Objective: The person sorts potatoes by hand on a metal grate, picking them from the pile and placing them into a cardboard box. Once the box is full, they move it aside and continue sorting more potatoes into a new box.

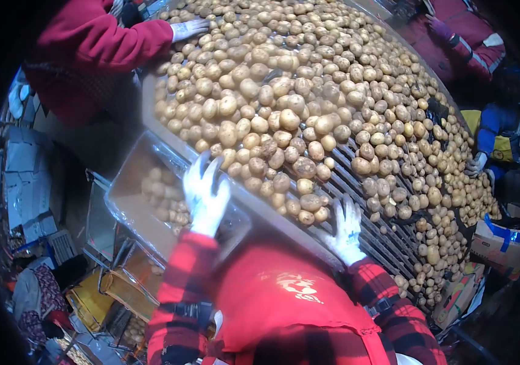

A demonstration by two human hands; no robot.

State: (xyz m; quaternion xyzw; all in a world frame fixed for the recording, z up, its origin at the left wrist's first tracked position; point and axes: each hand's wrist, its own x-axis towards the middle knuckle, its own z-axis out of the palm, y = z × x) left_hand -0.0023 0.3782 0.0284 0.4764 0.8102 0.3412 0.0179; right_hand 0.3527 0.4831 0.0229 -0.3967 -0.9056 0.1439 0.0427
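Potatoes [284,118] cover a large slatted sorting table [394,246] in front of me. My left hand [207,193], in a white glove, is over the table's near rim, beside a plastic-lined crate [127,190] that holds small potatoes [165,198]. Its fingers are spread and nothing shows in them. At the right, my gloved right hand [345,234] reaches over the same rim towards the slats. Its fingers are stretched out close to the nearest potatoes [312,202], with nothing visible in them; part of its palm is hidden.
At upper left a co-worker's gloved hand [190,28] touches the potatoes. Other people stand along the far right side, one hand [478,163] at the table edge. A cardboard box [500,246] with blue tape stands at right. Crates and a yellow container [88,299] lie at lower left.
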